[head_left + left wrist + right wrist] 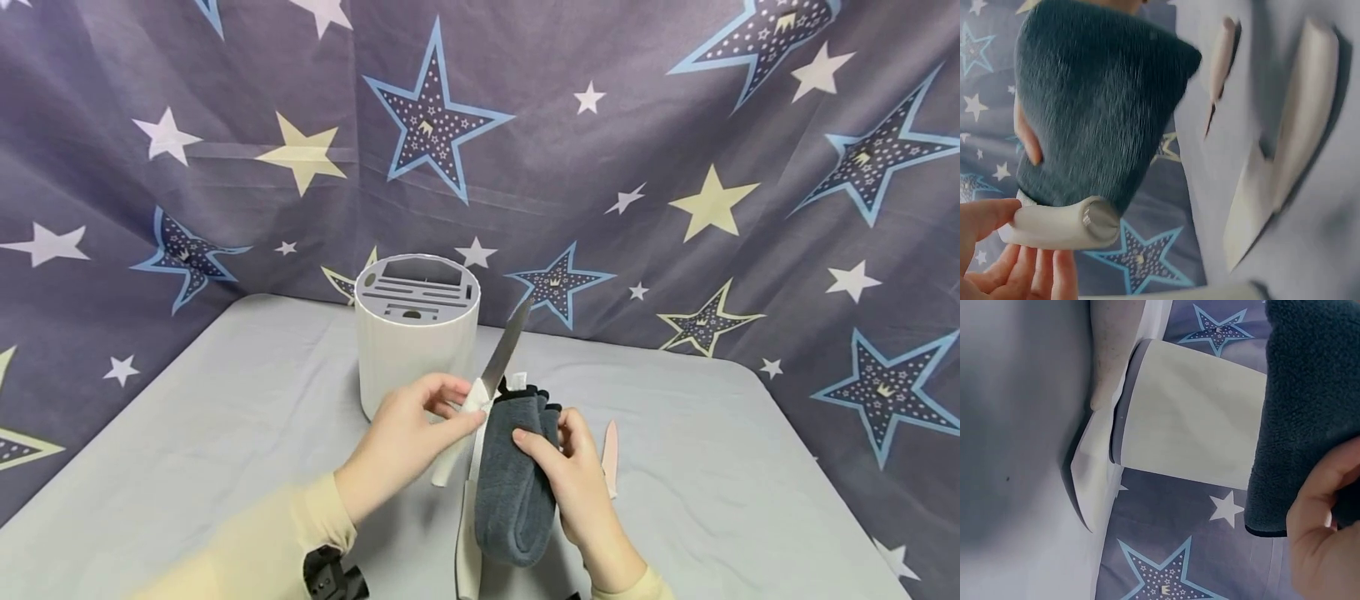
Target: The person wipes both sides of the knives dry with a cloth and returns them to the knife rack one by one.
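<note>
My left hand (412,437) pinches the white handle of a kitchen knife (507,346), whose bare blade slants up and to the right. A folded dark blue-grey towel (513,483) is gripped in my right hand (573,475), thumb on its near face. Towel and knife handle are side by side; in the left wrist view the towel (1097,100) hides the blade. Beneath them, a larger white-handled knife (1307,106) lies on the table. A small knife with a pink blade (611,458) lies to the right, its handle hidden behind my right hand in the head view.
Behind my left hand stands a white round knife block (412,358) with a grey slotted top. The pale grey cloth-covered table (750,500) meets a star-patterned curtain (570,192) at the back and sides.
</note>
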`<act>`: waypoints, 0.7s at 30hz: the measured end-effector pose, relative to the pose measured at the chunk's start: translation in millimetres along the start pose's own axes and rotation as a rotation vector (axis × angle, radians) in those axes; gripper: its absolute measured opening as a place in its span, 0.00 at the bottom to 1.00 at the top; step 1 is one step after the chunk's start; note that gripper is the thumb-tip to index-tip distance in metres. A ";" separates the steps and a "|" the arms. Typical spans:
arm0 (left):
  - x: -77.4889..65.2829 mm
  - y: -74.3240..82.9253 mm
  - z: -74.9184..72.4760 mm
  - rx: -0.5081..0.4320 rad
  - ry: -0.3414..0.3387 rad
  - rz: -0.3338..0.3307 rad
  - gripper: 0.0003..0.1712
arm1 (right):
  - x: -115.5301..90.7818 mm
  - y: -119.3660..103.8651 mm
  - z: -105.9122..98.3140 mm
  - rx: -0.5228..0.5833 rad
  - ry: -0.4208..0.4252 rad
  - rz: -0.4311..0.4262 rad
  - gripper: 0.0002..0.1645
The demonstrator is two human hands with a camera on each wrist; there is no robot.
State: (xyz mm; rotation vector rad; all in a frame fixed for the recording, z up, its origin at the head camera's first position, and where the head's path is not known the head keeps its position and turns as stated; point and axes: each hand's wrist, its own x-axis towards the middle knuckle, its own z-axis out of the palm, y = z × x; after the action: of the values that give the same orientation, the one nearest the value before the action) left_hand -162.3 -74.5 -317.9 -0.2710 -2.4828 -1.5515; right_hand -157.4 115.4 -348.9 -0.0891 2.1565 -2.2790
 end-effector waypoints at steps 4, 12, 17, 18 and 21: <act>3.8 4.9 -15.8 0.130 0.034 0.104 0.13 | -0.5 -2.2 -1.7 0.007 0.022 0.001 0.16; 14.0 12.1 -48.6 0.427 0.118 0.275 0.09 | -0.8 -5.1 -6.2 -0.035 0.094 0.002 0.16; 21.7 19.0 -69.9 0.567 0.156 0.374 0.08 | -1.1 -6.9 -11.3 -0.040 0.111 -0.005 0.16; 23.2 20.5 -74.1 0.598 0.167 0.393 0.08 | -1.2 -7.2 -12.5 -0.040 0.107 -0.011 0.16; 28.5 24.7 -87.7 0.692 0.201 0.444 0.09 | -1.6 -8.8 -15.2 -0.012 0.084 -0.015 0.15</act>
State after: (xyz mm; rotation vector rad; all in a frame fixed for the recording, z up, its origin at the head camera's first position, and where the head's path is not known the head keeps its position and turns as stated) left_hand -177.0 -141.4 -251.4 -0.4734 -2.4017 -0.4842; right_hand -156.1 131.1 -341.0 -0.0091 2.2171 -2.3185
